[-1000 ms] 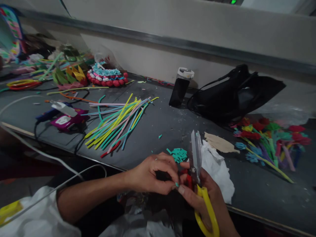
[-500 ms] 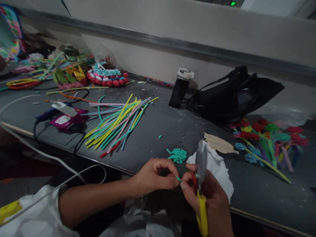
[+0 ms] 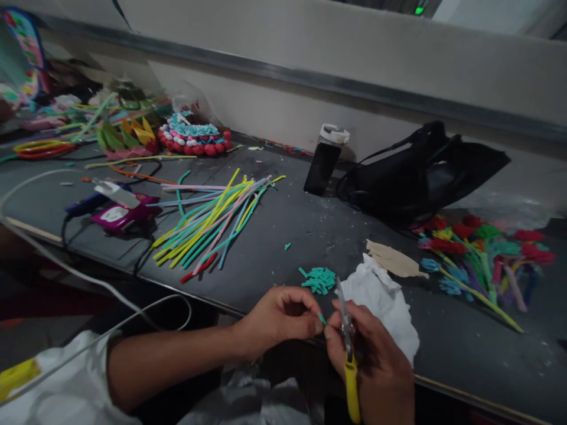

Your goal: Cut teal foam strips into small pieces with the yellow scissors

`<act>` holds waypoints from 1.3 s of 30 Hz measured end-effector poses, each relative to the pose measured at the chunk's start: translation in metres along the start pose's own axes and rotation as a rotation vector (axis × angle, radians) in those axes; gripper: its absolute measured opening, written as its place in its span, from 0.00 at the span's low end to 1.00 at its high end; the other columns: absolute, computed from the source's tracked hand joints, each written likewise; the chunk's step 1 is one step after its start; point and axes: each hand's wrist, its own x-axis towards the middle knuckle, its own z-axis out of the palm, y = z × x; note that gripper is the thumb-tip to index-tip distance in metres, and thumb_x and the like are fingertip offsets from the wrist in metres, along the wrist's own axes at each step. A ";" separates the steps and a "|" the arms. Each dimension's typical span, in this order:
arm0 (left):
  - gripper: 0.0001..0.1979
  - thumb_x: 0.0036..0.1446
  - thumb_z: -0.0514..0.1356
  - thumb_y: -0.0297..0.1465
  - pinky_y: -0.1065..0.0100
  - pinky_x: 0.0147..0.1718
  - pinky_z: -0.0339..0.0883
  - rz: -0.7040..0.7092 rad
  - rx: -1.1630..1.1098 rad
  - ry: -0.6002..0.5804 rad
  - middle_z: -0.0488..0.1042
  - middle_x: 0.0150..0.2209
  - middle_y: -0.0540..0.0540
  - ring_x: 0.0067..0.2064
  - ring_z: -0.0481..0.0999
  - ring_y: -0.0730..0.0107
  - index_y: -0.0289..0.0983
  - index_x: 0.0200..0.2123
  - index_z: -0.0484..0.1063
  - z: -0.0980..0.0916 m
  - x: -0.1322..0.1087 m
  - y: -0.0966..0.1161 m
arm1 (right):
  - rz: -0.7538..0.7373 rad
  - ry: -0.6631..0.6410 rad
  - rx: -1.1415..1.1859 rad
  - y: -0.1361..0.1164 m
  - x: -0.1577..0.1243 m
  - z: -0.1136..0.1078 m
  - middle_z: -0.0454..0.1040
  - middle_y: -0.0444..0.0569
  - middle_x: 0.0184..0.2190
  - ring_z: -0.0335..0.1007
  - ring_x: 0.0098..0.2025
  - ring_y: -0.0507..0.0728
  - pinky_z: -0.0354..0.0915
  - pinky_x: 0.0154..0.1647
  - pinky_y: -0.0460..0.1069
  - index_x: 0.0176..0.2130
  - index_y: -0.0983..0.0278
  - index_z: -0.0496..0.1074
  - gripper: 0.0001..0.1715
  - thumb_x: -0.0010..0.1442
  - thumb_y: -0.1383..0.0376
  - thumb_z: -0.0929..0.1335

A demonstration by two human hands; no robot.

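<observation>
Between the thumb and forefinger of my left hand [image 3: 283, 316] is a short green strip [image 3: 322, 319], pinched at the table's front edge. My right hand [image 3: 372, 348] has yellow-handled scissors [image 3: 348, 354] in its grip, blades pointing up and away from me. Its thumb and fingertip meet close to the strip's other end; whether they touch it I cannot tell. Just beyond the hands lies a pile of short green cut pieces [image 3: 318, 280]. A crumpled white tissue [image 3: 381, 301] rests beside and behind my right hand.
Long coloured strips [image 3: 217, 218] are spread left of centre. A purple device [image 3: 121, 212] and a white cable [image 3: 80, 271] lie further left. Toward the wall stand a bottle [image 3: 325, 159] and a black bag [image 3: 411, 177]. Colourful flowers [image 3: 487, 254] lie at the right, near a tan leaf-shaped piece [image 3: 394, 258].
The scissors in my right hand have swung left and lower, their blades now closer to the green pile. My left hand still pinches the green strip in nearly the same place.
</observation>
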 end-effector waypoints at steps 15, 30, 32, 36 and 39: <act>0.08 0.45 0.69 0.29 0.74 0.31 0.59 0.126 0.037 0.078 0.69 0.26 0.52 0.28 0.65 0.78 0.32 0.27 0.74 -0.011 0.003 0.013 | -0.059 -0.032 -0.124 0.002 0.007 -0.009 0.76 0.42 0.30 0.73 0.24 0.50 0.69 0.25 0.43 0.47 0.60 0.69 0.16 0.58 0.64 0.69; 0.03 0.47 0.63 0.21 0.74 0.31 0.63 0.481 0.296 0.029 0.71 0.29 0.48 0.30 0.69 0.77 0.32 0.26 0.72 -0.029 0.003 0.046 | -0.291 -0.229 -0.410 0.036 0.001 -0.009 0.79 0.47 0.39 0.77 0.40 0.58 0.73 0.37 0.49 0.51 0.61 0.68 0.18 0.61 0.62 0.65; 0.03 0.47 0.63 0.22 0.74 0.31 0.62 0.476 0.294 0.038 0.71 0.29 0.48 0.30 0.69 0.77 0.32 0.26 0.72 -0.029 0.003 0.046 | -0.287 -0.240 -0.429 0.038 0.000 -0.011 0.79 0.46 0.39 0.77 0.40 0.58 0.73 0.36 0.49 0.51 0.60 0.68 0.19 0.60 0.63 0.65; 0.03 0.47 0.63 0.22 0.75 0.31 0.62 0.463 0.295 0.050 0.71 0.29 0.49 0.30 0.68 0.77 0.32 0.25 0.72 -0.028 0.003 0.047 | -0.331 -0.214 -0.435 0.041 -0.002 -0.012 0.79 0.47 0.38 0.78 0.40 0.58 0.72 0.39 0.50 0.52 0.61 0.67 0.20 0.59 0.65 0.64; 0.03 0.47 0.64 0.22 0.74 0.30 0.61 0.447 0.287 0.053 0.71 0.28 0.49 0.30 0.68 0.77 0.32 0.25 0.71 -0.027 0.002 0.047 | -0.326 -0.220 -0.411 0.042 -0.004 -0.012 0.79 0.47 0.37 0.78 0.38 0.56 0.72 0.40 0.49 0.52 0.62 0.67 0.20 0.59 0.66 0.63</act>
